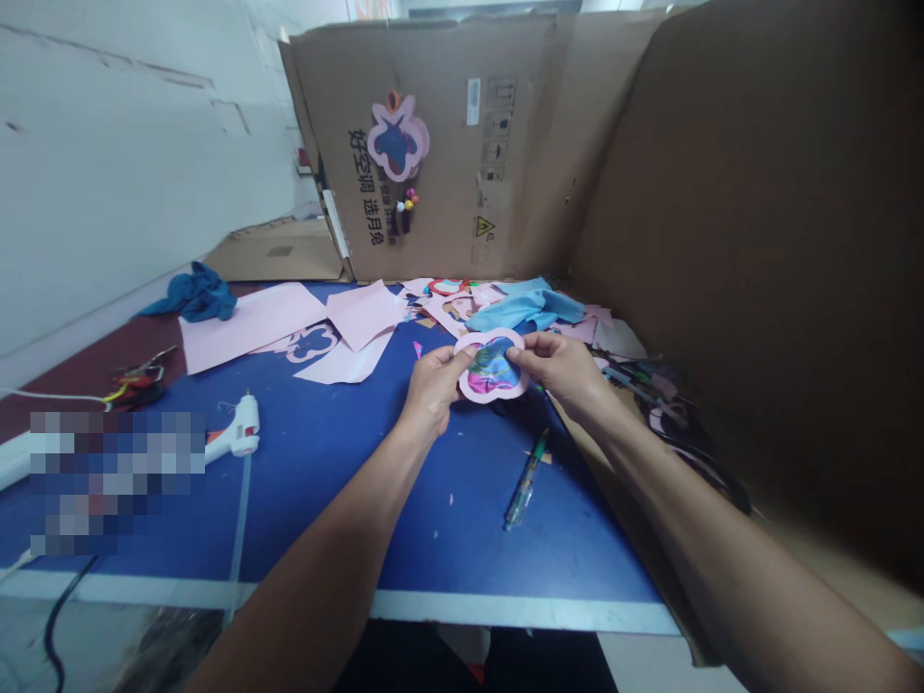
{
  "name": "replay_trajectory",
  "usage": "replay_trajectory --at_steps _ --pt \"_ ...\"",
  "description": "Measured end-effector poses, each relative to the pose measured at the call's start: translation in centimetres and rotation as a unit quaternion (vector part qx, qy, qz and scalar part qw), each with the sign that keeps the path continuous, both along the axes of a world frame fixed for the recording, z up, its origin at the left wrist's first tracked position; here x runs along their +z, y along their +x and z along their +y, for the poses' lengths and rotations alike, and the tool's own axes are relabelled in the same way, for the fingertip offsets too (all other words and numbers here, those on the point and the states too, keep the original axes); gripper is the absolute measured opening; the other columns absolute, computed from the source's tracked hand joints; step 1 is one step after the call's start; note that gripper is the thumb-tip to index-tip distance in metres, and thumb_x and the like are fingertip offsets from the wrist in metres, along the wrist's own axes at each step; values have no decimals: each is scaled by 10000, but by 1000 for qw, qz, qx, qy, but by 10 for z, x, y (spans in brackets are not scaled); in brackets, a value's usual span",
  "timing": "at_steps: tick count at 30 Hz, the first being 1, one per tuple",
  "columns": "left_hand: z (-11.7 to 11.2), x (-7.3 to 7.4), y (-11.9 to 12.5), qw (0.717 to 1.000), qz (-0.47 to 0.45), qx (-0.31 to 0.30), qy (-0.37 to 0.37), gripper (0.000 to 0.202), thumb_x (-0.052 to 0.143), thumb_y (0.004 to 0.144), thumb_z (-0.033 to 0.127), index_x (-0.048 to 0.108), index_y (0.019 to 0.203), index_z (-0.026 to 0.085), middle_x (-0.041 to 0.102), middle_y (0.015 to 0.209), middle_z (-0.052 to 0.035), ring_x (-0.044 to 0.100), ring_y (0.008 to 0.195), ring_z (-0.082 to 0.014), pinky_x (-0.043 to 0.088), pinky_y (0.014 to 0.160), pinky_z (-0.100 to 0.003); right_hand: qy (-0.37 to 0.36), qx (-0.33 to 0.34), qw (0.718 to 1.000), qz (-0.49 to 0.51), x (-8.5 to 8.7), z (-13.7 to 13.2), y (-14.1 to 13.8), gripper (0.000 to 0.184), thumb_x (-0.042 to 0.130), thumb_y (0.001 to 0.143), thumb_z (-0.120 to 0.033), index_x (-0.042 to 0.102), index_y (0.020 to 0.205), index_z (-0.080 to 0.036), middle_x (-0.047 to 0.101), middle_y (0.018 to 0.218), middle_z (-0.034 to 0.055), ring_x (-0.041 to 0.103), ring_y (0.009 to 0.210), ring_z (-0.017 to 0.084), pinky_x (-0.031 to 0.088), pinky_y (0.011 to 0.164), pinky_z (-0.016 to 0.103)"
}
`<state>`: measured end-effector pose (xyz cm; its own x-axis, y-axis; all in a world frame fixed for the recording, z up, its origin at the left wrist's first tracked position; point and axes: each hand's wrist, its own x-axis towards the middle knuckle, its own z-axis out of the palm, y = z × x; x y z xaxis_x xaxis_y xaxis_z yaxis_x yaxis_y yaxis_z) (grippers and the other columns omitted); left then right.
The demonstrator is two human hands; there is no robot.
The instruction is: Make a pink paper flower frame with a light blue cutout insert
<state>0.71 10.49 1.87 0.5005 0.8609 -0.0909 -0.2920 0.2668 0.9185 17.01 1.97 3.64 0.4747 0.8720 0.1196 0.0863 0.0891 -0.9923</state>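
Between both hands, above the blue table, is a flower-shaped pink paper frame (482, 391) with shiny multicoloured material, blue, green and magenta, filling its middle. My left hand (433, 385) pinches its left edge, thumb on top. On the opposite side my right hand (559, 364) grips the right edge, its thumb pressing on the coloured centre. The fingers under the frame are mostly hidden. A clear pen with a green grip (526, 481) lies on the table below the hands. Just behind the frame sits a crumpled light blue cloth (530, 305).
A white glue gun (242, 425) rests at the left, near pliers (148, 366) and a dark blue cloth (198, 292). Pink paper sheets (252, 322) and scraps lie along the back. Cardboard walls (448, 144) stand behind and right; a similar flower piece (398, 140) hangs there.
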Motion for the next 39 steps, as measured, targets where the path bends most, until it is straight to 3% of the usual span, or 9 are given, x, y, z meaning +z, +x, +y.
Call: replay_trajectory --at_steps 18,25,39 --pt "3 -7 3 999 4 37 4 402 942 713 484 689 721 171 684 636 -9 623 540 -145 533 531 -267 -5 -4 1000 -29 -1 -1 -1 445 948 667 -576 770 782 -185 781 738 52 662 626 184 536 593 298" --pt "2 -6 3 1000 -16 20 10 370 967 672 411 737 804 153 724 690 -18 653 572 -154 555 571 -279 -2 1 1000 -23 -3 0 0 420 949 665 -544 778 796 -183 771 728 39 650 608 172 535 605 297" --pt "2 -6 2 1000 -20 22 10 326 931 742 405 792 869 139 763 753 -45 679 605 -157 578 617 -292 -2 9 1000 -18 -4 0 1 379 948 672 -499 788 799 -180 762 720 33 627 597 154 516 604 285"
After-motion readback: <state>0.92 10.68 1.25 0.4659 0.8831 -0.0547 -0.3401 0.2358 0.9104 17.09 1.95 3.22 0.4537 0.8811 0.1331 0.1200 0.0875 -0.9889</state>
